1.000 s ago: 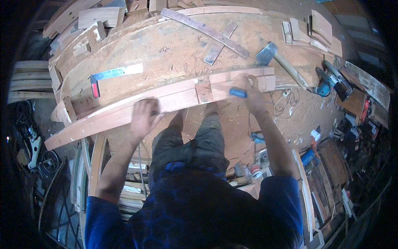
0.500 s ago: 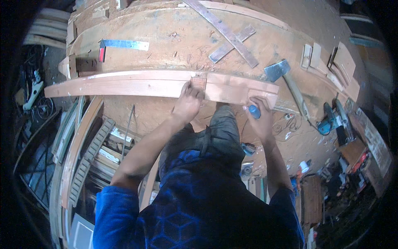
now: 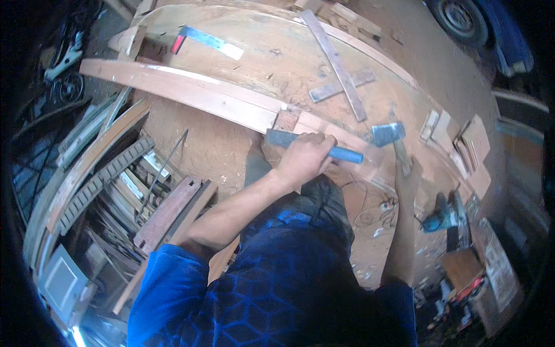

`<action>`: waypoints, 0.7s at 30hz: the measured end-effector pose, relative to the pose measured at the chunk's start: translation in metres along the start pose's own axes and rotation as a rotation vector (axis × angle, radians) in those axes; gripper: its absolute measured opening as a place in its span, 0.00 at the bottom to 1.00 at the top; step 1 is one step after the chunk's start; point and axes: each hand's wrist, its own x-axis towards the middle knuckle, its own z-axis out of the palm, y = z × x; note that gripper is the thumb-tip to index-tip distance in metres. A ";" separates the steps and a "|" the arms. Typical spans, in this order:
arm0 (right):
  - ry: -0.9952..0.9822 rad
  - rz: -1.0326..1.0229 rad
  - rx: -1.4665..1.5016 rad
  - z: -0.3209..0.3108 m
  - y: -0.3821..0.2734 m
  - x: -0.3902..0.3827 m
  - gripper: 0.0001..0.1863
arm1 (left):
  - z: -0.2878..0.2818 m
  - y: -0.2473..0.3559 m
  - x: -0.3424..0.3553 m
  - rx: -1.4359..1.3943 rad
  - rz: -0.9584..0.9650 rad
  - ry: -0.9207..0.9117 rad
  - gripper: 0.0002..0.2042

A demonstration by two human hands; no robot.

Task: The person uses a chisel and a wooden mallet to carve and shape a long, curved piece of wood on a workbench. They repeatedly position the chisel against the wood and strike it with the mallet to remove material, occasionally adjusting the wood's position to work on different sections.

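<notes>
My left hand [image 3: 307, 154] is closed around a wide chisel [image 3: 347, 155] with a blue handle. Its dark flat blade points left and lies over the near edge of a long pale timber [image 3: 214, 99], close to a rectangular notch [image 3: 286, 120] cut in the wood. My right hand [image 3: 408, 180], somewhat blurred, is closed on the wooden handle of a hatchet [image 3: 388, 134]. The hatchet's broad metal head lies beyond that hand, past the timber's right end.
Two crossed flat strips [image 3: 341, 72] and a try square [image 3: 211, 43] lie on the ground beyond the timber. Wood offcuts [image 3: 471, 150] stand at right, near a teal power tool [image 3: 442, 215]. Stacked boards [image 3: 110, 185] fill the left. A vehicle wheel [image 3: 459, 20] shows at far right.
The chisel has passed from my right hand to my left, which has lifted off the timber. My right hand has moved right and taken hold of the hatchet. The view has turned.
</notes>
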 end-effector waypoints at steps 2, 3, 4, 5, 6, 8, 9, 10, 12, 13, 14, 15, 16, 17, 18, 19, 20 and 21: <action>-0.026 -0.114 -0.150 0.008 0.037 -0.004 0.31 | 0.001 -0.008 0.001 0.070 0.053 0.041 0.12; -0.072 -0.120 -0.158 0.007 0.039 -0.007 0.32 | 0.004 -0.013 0.001 0.067 0.073 0.041 0.12; -0.117 -0.124 -0.166 0.008 0.041 -0.005 0.34 | 0.007 -0.017 0.001 0.063 0.094 0.038 0.12; -0.120 -0.121 -0.153 0.012 0.045 -0.002 0.33 | 0.010 -0.018 0.002 0.021 0.078 0.026 0.13; -0.123 -0.115 -0.139 0.016 0.049 0.001 0.32 | 0.014 -0.020 0.004 -0.005 0.085 0.024 0.13; -0.158 -0.112 -0.132 0.024 0.054 0.010 0.31 | 0.025 -0.025 0.006 -0.061 0.104 0.013 0.13; -0.188 -0.111 -0.142 0.021 0.050 0.017 0.30 | 0.029 -0.027 0.005 -0.068 0.152 0.016 0.13; -0.218 -0.109 -0.153 0.018 0.046 0.022 0.29 | 0.034 -0.029 0.005 -0.074 0.201 0.019 0.13; -0.309 -0.004 -0.204 0.012 0.041 0.031 0.27 | 0.046 -0.037 0.006 -0.086 0.258 0.005 0.13; -0.353 0.049 -0.230 0.009 0.038 0.032 0.26 | 0.052 -0.045 0.004 -0.090 0.265 -0.014 0.12; -0.336 0.094 -0.194 0.003 0.035 0.029 0.25 | 0.057 -0.052 0.004 -0.096 0.276 -0.033 0.12; -0.323 0.143 -0.154 0.001 0.030 0.022 0.25 | 0.049 -0.052 0.005 -0.091 0.250 -0.091 0.12; -0.307 0.192 -0.113 -0.002 0.028 0.015 0.24 | 0.039 -0.053 0.005 -0.086 0.226 -0.150 0.12; -0.298 0.186 -0.071 -0.002 0.026 0.012 0.23 | 0.031 -0.053 0.003 -0.075 0.190 -0.205 0.12; -0.287 0.181 -0.028 -0.003 0.025 0.009 0.22 | 0.037 -0.058 0.000 -0.062 0.209 -0.215 0.12; -0.274 0.177 0.016 -0.004 0.023 0.005 0.21 | 0.049 -0.065 -0.004 -0.049 0.229 -0.225 0.12; -0.259 0.181 0.020 -0.006 0.019 0.002 0.20 | 0.049 -0.066 -0.002 -0.034 0.254 -0.232 0.13; -0.242 0.186 0.025 -0.009 0.013 -0.005 0.20 | 0.050 -0.064 -0.002 -0.063 0.256 -0.179 0.13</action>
